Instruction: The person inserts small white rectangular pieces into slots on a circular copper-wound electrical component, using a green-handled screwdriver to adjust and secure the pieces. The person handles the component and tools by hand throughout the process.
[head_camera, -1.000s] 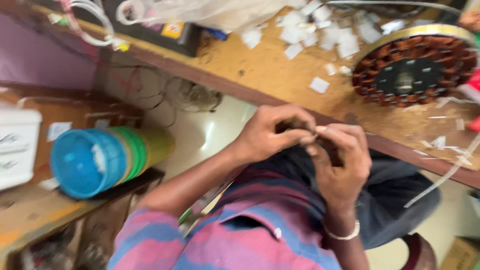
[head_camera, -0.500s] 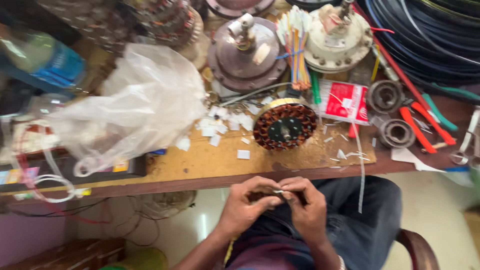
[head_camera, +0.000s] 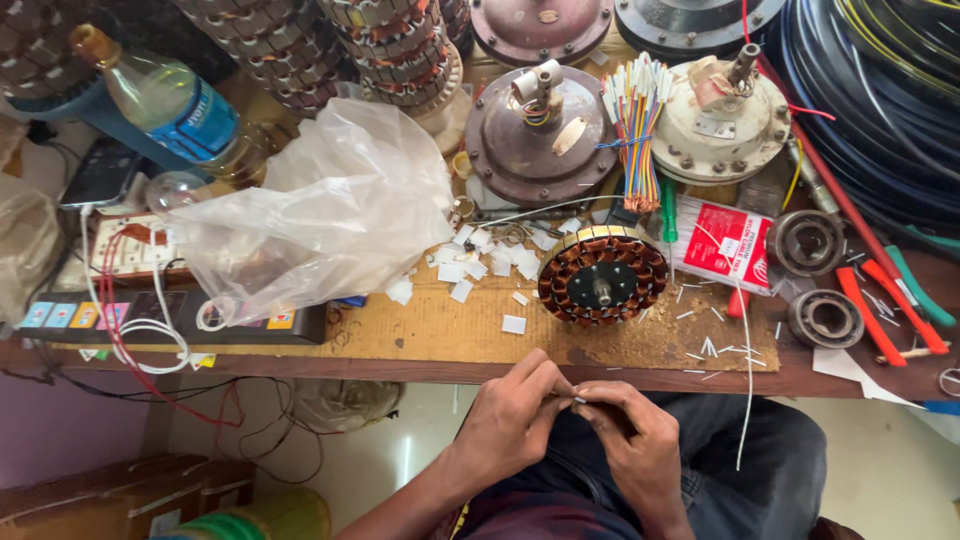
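Two hands meet at lower centre of the frame, below the desk (head_camera: 400, 368) edge: the left hand (head_camera: 510, 420) and right hand (head_camera: 635, 440), each grip pinched shut on a thin white sleeve piece (head_camera: 578, 399). It is very small and its long axis seems to run left to right between the fingertips. Open room lies only in this lap space over the dark trousers (head_camera: 740, 470). Just beyond the edge sit scattered white paper squares (head_camera: 470, 268) and a copper-wound stator (head_camera: 603, 275). Left of centre, a crumpled clear plastic bag (head_camera: 330, 210) crowds the desk. Farther up stand fan motor housings (head_camera: 540, 135), a bundle of coloured wires (head_camera: 635, 120), and a plastic bottle (head_camera: 165, 95) at upper left.
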